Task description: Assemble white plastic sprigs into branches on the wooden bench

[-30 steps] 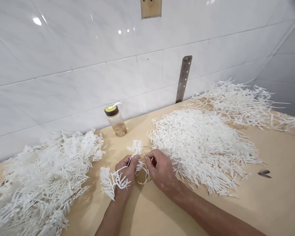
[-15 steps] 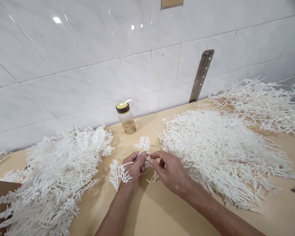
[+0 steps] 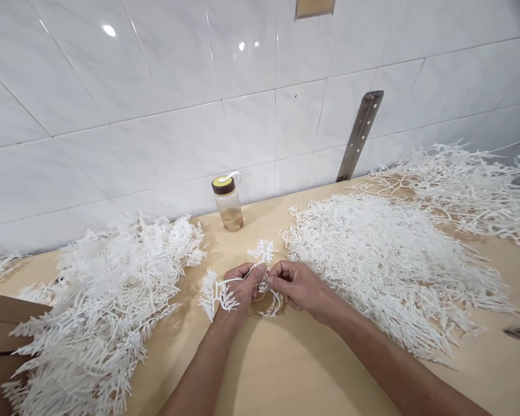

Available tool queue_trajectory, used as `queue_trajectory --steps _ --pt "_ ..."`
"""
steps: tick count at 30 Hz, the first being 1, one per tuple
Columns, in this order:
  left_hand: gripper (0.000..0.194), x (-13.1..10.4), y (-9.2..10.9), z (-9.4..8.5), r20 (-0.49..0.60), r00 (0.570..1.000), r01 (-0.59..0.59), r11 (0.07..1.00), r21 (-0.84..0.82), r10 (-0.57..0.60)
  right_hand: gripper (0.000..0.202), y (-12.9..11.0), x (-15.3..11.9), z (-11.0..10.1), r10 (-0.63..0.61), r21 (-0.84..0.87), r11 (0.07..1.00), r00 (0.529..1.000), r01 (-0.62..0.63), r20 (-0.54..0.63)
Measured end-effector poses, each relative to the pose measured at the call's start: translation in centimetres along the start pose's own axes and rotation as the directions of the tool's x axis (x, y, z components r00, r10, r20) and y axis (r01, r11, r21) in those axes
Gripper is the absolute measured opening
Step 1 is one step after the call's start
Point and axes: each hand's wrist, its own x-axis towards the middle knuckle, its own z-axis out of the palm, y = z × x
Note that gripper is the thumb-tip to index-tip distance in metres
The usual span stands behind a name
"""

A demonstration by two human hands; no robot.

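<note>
Left hand (image 3: 242, 289) and right hand (image 3: 301, 289) work close together, the left clamped on a white sprig (image 3: 219, 292) between thumb and fingers, the right with thumb and forefinger bent in at the stem; whether these grip anything is too small to tell. Beneath them spreads a smooth, tan tabletop (image 3: 286, 364). Left of the hands lies a feathery, tangled heap (image 3: 112, 289) of white fronds; to their right, a flatter, bristly pile (image 3: 381, 266) of thin strands, with a looser, wirier pile (image 3: 472, 190) beyond it. Past the left hand stands a clear bottle (image 3: 229, 211) with a dark and yellow lid, holding brownish contents. Matte white and many-forked, the sprig has one comb-like tuft over the left wrist, another just beyond the fingertips, and curved tips hanging between the hands.
</note>
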Motion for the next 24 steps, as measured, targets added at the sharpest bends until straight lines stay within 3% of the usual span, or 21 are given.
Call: queue_trajectory --steps 5,12,17,24 --pt "0.043 -0.22 0.00 -0.15 0.018 1.000 0.009 0.999 -0.054 -0.008 0.031 0.57 -0.02 -0.13 -0.006 0.041 0.999 0.993 0.001 0.122" --pt "0.043 -0.14 -0.46 -0.24 0.035 0.999 0.000 1.000 -0.001 0.000 0.027 0.46 -0.13 0.14 -0.051 -0.042 0.998 0.995 0.054 0.088" --pt "0.044 -0.30 -0.46 0.03 -0.011 1.000 -0.013 1.000 -0.002 0.013 0.024 0.11 -0.47 0.22 -0.048 -0.130 0.990 0.998 0.054 0.045" --pt "0.040 -0.54 -0.25 0.00 0.028 0.996 -0.093 0.984 0.149 0.090 0.016 -0.04 -0.77 0.49 -0.079 -0.206 0.975 0.997 0.080 0.012"
